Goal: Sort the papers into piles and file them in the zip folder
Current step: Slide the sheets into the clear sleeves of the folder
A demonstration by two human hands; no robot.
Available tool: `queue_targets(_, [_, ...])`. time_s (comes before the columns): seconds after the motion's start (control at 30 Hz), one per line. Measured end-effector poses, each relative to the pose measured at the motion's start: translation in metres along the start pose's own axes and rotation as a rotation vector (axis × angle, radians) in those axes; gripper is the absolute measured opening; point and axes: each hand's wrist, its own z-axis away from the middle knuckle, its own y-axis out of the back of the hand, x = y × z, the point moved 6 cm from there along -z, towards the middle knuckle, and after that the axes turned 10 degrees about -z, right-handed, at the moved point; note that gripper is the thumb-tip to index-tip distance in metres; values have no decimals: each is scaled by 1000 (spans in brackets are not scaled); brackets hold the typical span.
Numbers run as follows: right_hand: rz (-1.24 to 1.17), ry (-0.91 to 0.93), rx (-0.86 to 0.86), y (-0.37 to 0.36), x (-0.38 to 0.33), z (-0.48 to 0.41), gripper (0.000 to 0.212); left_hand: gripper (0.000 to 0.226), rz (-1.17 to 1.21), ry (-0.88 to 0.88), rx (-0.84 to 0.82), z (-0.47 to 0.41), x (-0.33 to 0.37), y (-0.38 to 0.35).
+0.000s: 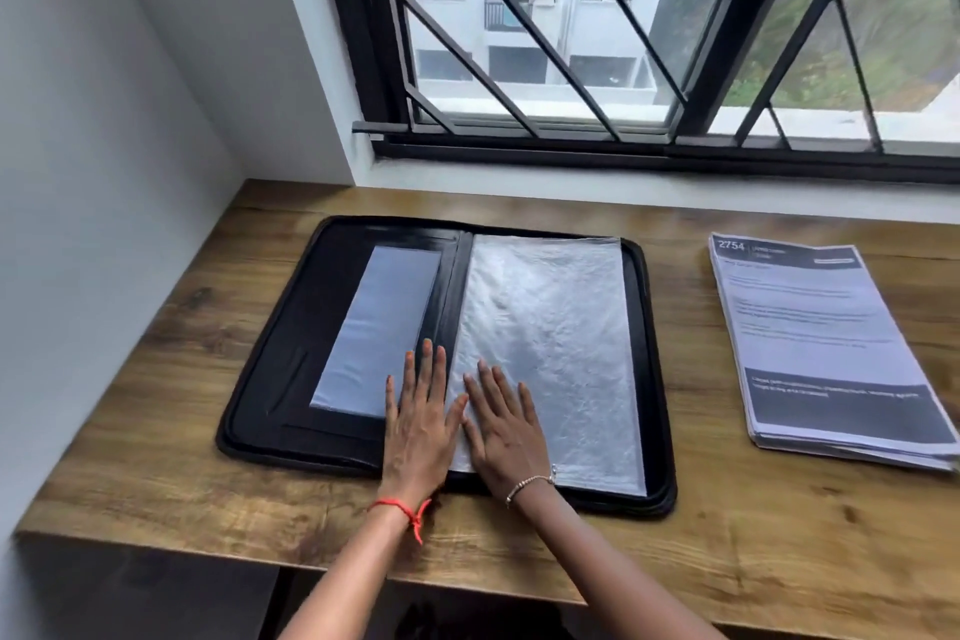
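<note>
Left hand [418, 426] flat, fingers straight, clasping nothing, pressing on the inner spine and the near corner of the left cover; right hand [506, 431] just beside it, equally flat and empty, resting on the crinkled clear plastic sleeve [550, 317]. Beneath both, black zip folder [244, 405] lying open on the brown wooden desk [145, 473], long axis of each half running away toward the black-barred window [675, 41]. In the left half, a pale rectangular pocket [379, 322], contents impossible to tell; in the right, sleeves seemingly without paper. Well apart to the right, beyond the folder's edge, white printed paper stack [815, 343] with dark header bands, seemingly one unsorted pile, long axis likewise pointing away. Nearer to the right hand, so probably a rightward reach next to begin sorting.
</note>
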Motion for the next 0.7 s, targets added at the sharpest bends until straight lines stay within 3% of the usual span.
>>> queue_targets(0.17, [-55, 19, 99, 0, 8, 28, 47, 74, 24, -63, 8, -11, 18, -5])
queue_targets(0.5, [-2, 227, 92, 12, 30, 60, 49, 64, -69, -107, -47, 19, 37, -22])
queue_targets(0.7, [-201, 211, 216, 34, 33, 67, 42, 70, -81, -126, -58, 33, 42, -23])
